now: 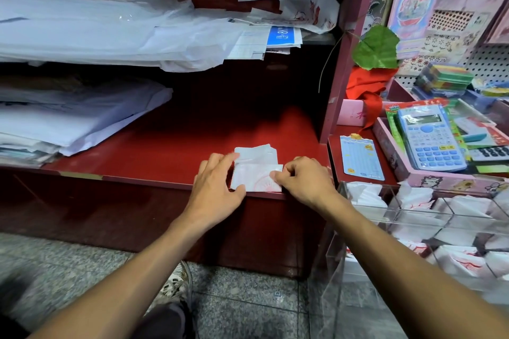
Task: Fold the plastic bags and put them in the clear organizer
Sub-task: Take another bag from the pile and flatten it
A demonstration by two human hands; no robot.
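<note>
Where dividers cross, folded bags (pixel 465 263) inside organizer (pixel 391 217).

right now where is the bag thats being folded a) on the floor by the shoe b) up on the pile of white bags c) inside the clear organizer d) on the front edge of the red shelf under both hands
d: the folded bag lies flat at the front edge of the red shelf, the left hand on its left side and the right hand pinching its right edge.
</note>
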